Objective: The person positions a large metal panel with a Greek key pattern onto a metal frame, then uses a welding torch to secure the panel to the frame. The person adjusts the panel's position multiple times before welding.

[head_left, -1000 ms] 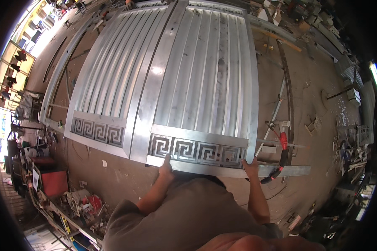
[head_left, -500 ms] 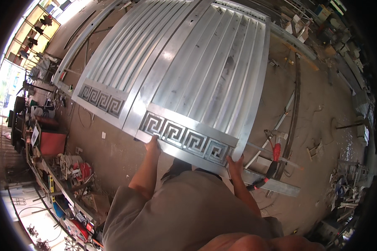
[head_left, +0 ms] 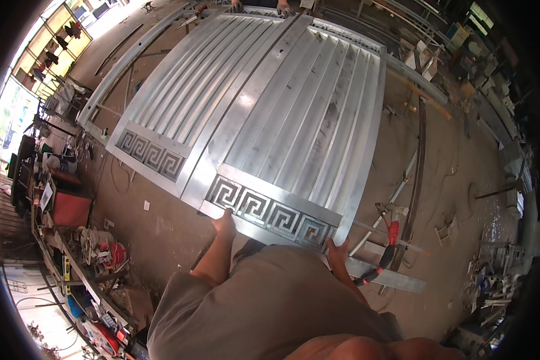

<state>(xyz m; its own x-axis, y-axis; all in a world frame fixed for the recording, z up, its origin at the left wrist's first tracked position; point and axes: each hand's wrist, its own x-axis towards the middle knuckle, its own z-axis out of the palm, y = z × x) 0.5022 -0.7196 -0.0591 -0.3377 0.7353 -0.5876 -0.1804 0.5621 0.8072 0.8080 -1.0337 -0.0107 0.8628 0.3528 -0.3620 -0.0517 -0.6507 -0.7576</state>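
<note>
A silvery metal gate panel (head_left: pixel 294 120) with lengthwise ribs stretches away in front of me, a Greek-key strip (head_left: pixel 264 210) across its near end. My left hand (head_left: pixel 224 228) is closed on the near edge, thumb on top by the strip's left part. At the near right corner my right hand (head_left: pixel 337 249) grips the same panel. The undersides, and the fingers beneath, are hidden. A matching panel (head_left: pixel 201 78) lies alongside on the left, a thin dark line between the two. At the far end, another person's gloved hands (head_left: pixel 283 8) are at the left panel's edge.
Metal rails (head_left: pixel 381 273) extend under and beyond the near right corner. A red-and-black tool or cable grip (head_left: pixel 392 234) rests there. A cluttered bench (head_left: pixel 72 204) runs along the left. Long bars (head_left: pixel 417 162) and scrap lie on the floor at right.
The gate's near end sits slightly lower in the picture, and its far end with the other person's gloved hands has come into view. Both my hands keep their hold.
</note>
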